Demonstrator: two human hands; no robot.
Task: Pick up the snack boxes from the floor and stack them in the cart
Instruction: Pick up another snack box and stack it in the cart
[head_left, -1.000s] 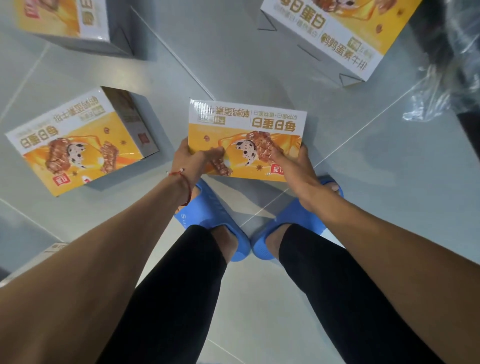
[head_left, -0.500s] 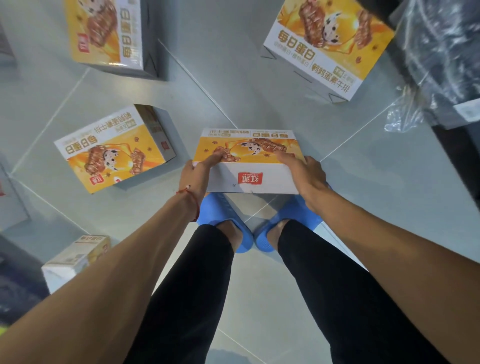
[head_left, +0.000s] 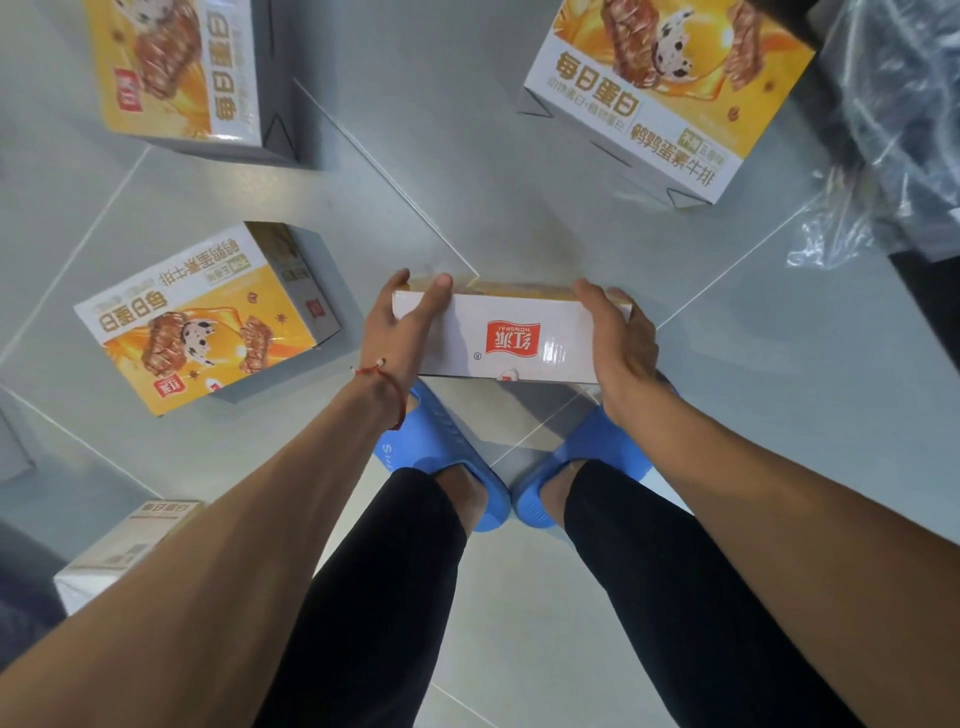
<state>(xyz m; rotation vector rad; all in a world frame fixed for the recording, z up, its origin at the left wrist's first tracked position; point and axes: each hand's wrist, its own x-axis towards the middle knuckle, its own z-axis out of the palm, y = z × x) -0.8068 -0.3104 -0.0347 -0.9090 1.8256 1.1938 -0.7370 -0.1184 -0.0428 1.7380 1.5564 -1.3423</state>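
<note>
I hold one orange-and-white snack box (head_left: 511, 338) above my feet, tilted so its white side with a red logo faces me. My left hand (head_left: 397, 325) grips its left end, fingers curled over the top edge. My right hand (head_left: 618, 338) grips its right end the same way. More snack boxes lie on the grey tiled floor: one to the left (head_left: 202, 317), one at the top left (head_left: 176, 67), one at the top right (head_left: 670, 88). A pale box (head_left: 119, 551) sits at the lower left, partly behind my left forearm. The cart is not in view.
My feet in blue slippers (head_left: 441, 457) stand just below the held box. Crumpled clear plastic wrap (head_left: 893, 130) over something dark lies at the right edge. A dark object shows at the lower left edge.
The box has come up off the floor and tipped towards me, so its white side now faces the camera instead of its printed top. Both hands stay on its ends.
</note>
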